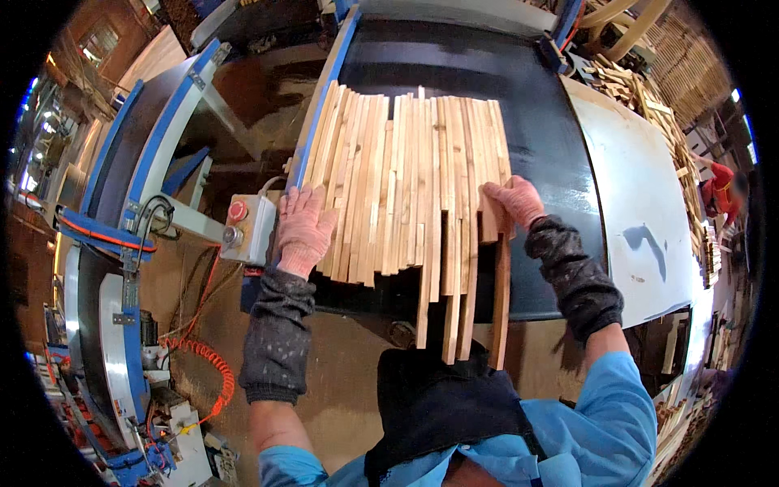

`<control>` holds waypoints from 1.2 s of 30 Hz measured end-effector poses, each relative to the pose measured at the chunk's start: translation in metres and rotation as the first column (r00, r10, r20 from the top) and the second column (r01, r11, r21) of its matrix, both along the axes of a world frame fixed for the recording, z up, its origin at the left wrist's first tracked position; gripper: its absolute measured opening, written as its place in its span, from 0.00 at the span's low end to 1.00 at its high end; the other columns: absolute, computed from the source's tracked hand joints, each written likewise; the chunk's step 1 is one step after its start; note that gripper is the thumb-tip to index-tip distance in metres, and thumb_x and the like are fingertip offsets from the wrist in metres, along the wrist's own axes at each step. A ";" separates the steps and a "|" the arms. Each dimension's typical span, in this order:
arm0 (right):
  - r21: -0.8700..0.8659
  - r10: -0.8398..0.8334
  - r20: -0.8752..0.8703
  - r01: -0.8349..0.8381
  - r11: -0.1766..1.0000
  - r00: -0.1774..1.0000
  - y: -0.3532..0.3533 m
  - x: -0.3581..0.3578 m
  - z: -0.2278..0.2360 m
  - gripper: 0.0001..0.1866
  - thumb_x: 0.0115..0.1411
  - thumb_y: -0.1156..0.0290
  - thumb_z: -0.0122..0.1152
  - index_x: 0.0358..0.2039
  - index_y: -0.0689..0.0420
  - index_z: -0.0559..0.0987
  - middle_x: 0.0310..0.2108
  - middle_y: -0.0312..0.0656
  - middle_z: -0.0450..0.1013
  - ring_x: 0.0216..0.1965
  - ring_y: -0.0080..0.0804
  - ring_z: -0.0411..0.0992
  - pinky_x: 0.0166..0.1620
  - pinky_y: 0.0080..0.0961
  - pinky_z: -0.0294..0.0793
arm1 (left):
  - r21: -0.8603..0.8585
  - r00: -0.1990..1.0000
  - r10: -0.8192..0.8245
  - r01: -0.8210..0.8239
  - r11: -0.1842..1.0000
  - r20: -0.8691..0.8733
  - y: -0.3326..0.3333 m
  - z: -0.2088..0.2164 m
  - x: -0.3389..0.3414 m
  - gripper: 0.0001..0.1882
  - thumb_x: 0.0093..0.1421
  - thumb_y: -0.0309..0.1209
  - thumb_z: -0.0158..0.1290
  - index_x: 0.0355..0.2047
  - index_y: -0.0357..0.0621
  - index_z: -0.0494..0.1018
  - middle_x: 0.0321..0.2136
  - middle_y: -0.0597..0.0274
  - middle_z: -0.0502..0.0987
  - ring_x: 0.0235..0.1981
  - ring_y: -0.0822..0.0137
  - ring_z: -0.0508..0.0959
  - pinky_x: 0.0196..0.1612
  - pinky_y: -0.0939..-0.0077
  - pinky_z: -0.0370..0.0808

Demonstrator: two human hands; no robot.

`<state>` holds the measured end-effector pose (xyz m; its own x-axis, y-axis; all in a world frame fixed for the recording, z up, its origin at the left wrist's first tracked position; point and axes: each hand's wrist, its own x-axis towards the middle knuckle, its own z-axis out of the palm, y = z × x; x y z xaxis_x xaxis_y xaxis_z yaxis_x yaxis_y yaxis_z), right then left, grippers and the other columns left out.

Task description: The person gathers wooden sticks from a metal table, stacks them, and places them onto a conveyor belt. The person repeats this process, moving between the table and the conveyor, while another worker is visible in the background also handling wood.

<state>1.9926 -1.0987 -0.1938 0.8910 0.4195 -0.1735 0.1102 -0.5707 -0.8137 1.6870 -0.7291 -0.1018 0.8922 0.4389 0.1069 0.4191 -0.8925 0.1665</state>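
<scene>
A row of long pale wood strips (pixel 398 170) lies side by side on a black conveyor belt (pixel 556 154). Their near ends are uneven, and several stick out past the belt's near edge toward my body. My left hand (pixel 303 227), in a pink work glove, rests flat with fingers extended against the row's left side, beside the blue side rail (pixel 320 122). At the right side, my right hand (pixel 514 201), gloved alike, has its fingers curled around the outermost wood strip (pixel 502 300). Part of that grip is hidden by the hand itself.
Close to my left hand stands a grey control box (pixel 258 227) with a red push button (pixel 237 211). An orange coiled hose (pixel 230 381) hangs lower left. A pale metal sheet (pixel 641 203) borders the belt. Beyond it are piled wood pieces (pixel 621 81) and a person in red (pixel 719 193).
</scene>
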 end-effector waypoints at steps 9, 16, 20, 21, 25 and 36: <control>-0.212 0.100 0.566 0.028 0.977 0.819 0.101 -0.004 0.058 0.45 0.63 0.50 0.71 0.71 0.67 0.66 0.63 0.61 0.73 0.65 0.50 0.73 0.69 0.42 0.70 | -0.121 0.980 -0.118 0.139 0.983 0.159 -0.033 -0.003 -0.096 0.29 0.59 0.36 0.64 0.60 0.37 0.76 0.64 0.43 0.74 0.69 0.44 0.70 0.74 0.51 0.63; -0.019 0.369 0.362 -0.388 0.921 0.856 0.278 0.002 0.064 0.36 0.69 0.58 0.61 0.73 0.61 0.67 0.67 0.59 0.71 0.70 0.51 0.68 0.72 0.37 0.66 | -0.049 0.982 -0.180 0.183 0.982 0.061 -0.035 -0.015 -0.096 0.46 0.50 0.41 0.72 0.69 0.47 0.70 0.73 0.51 0.64 0.75 0.45 0.60 0.79 0.47 0.51; -0.237 0.444 0.404 -0.377 0.895 0.800 0.359 0.015 0.073 0.31 0.71 0.59 0.55 0.72 0.56 0.68 0.67 0.55 0.72 0.69 0.51 0.69 0.72 0.40 0.65 | 0.033 0.972 -0.158 0.155 0.987 0.174 -0.028 -0.034 -0.096 0.45 0.49 0.47 0.73 0.67 0.50 0.71 0.71 0.53 0.67 0.72 0.44 0.64 0.75 0.44 0.58; -0.278 0.442 0.429 -0.350 0.894 0.788 0.375 0.020 0.068 0.31 0.72 0.58 0.55 0.72 0.55 0.69 0.68 0.54 0.71 0.70 0.51 0.68 0.73 0.40 0.64 | 0.042 0.964 -0.166 0.161 0.986 0.208 -0.025 -0.039 -0.096 0.44 0.49 0.47 0.73 0.66 0.52 0.72 0.71 0.54 0.68 0.71 0.44 0.65 0.75 0.43 0.58; -0.445 0.481 0.497 -0.263 0.856 0.723 0.410 0.025 0.047 0.30 0.75 0.51 0.50 0.72 0.50 0.70 0.74 0.43 0.66 0.76 0.50 0.58 0.77 0.47 0.54 | 0.021 0.959 -0.148 0.148 0.989 0.241 -0.015 -0.047 -0.093 0.43 0.48 0.46 0.75 0.64 0.54 0.73 0.67 0.57 0.70 0.69 0.45 0.68 0.73 0.42 0.62; -0.383 0.373 0.435 -0.206 0.900 0.819 0.437 0.038 0.064 0.27 0.72 0.50 0.53 0.67 0.48 0.74 0.63 0.49 0.74 0.67 0.54 0.70 0.68 0.50 0.68 | 0.033 0.949 -0.165 0.162 0.986 0.267 -0.001 -0.059 -0.094 0.49 0.38 0.45 0.79 0.63 0.56 0.73 0.66 0.61 0.69 0.68 0.49 0.68 0.72 0.45 0.63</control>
<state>2.0309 -0.6614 -0.1302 0.7363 0.6712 0.0858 0.6433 -0.6552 -0.3960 1.5935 -0.7301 -0.1612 0.8895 0.2866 0.3559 0.2082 -0.9475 0.2427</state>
